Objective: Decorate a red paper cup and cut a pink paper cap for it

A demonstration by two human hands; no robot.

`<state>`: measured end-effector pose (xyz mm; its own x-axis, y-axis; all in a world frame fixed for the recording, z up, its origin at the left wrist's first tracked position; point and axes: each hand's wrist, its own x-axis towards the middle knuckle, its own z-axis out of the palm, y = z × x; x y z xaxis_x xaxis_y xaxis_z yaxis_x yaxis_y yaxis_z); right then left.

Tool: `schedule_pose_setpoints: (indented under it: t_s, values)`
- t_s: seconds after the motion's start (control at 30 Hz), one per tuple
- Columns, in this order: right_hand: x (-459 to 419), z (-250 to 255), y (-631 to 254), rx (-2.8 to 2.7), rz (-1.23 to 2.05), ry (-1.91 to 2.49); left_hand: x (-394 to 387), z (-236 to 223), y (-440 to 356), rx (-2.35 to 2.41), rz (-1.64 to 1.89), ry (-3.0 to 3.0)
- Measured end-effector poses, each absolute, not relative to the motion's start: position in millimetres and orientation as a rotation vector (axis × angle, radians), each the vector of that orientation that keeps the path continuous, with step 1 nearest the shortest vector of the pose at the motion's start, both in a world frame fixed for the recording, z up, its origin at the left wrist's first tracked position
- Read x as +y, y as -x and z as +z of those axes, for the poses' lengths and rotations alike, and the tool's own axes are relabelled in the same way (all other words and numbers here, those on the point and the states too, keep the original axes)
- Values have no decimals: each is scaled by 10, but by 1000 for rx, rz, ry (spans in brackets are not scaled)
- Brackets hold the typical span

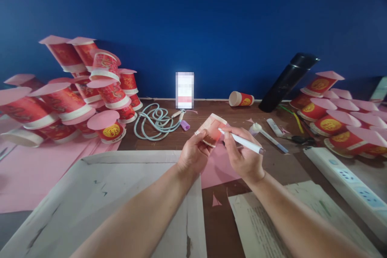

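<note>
A red-and-white paper cup was held tilted, pinched at its side in the left hand, near the pink paper. A white pen was gripped by the right hand, tip at the cup; contact could not be confirmed. Risks judged: cup dented by too firm a pinch; pen made to skid if the cup were rolled.

A handicraft workspace, home or workshop unclear: far left of the black flask, red paper cups topped with pink paper stand piled near pink sheets; similar cups stand right of it; paper scraps lie nearer.
</note>
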<state>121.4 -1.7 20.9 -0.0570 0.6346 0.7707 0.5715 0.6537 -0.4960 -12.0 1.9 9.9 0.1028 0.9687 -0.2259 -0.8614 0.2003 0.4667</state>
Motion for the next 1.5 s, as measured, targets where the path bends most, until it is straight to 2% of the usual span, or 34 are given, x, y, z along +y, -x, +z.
schedule_pose_setpoints:
  t_s: [0.63,1.5]
  values:
    - [-2,150,-1272,-1630,107,999,37,91,92,588,1426,-101]
    - [-21,219,-1179,-1750,-6,933,-22,130,50,555,1398,-368]
